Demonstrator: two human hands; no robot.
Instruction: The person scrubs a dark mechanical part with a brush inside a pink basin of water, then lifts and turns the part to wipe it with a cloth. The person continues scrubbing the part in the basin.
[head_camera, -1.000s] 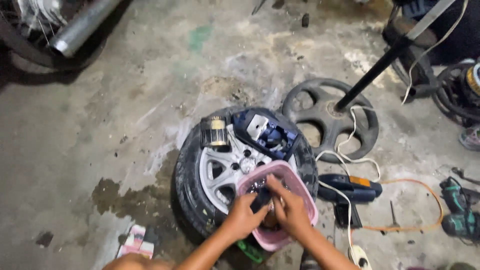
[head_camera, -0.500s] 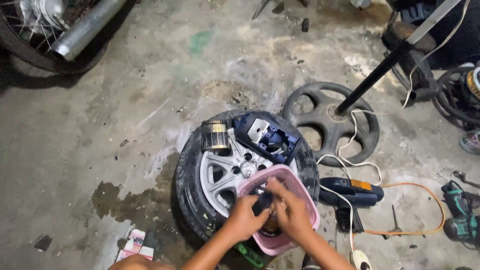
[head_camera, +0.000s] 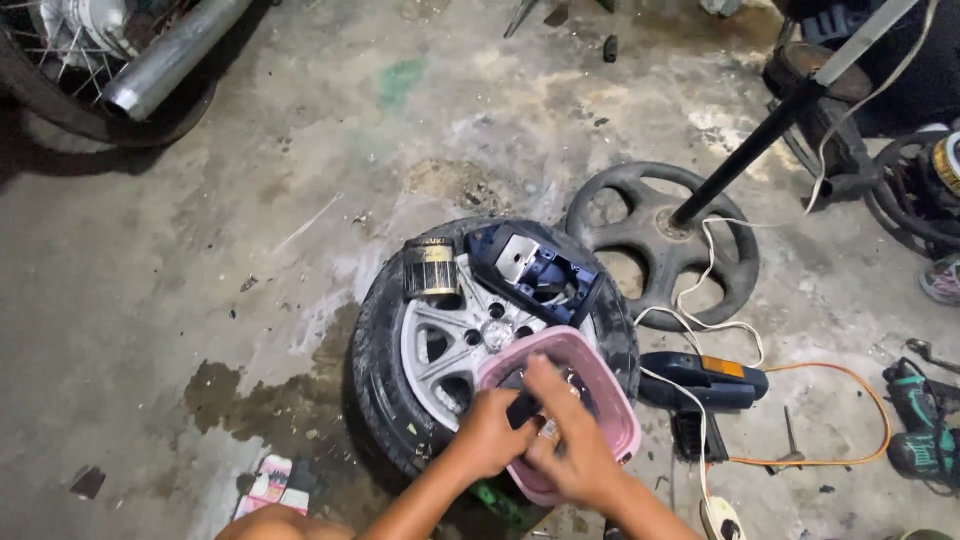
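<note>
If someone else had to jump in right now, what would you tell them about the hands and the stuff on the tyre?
Left hand: over the pink tub, gripping a small dark part.
Right hand: also in the tub, on the same part; blurred, so its grip is unclear.
Tub sits on the wheel, lying flat on the floor. A tin and a blue tool rest on the wheel's far side.
Beside the wheel: a dark blue tool with orange cord, a black spoked disc.
Done: part is in hand. Left: it is not out of the tub yet.
</note>
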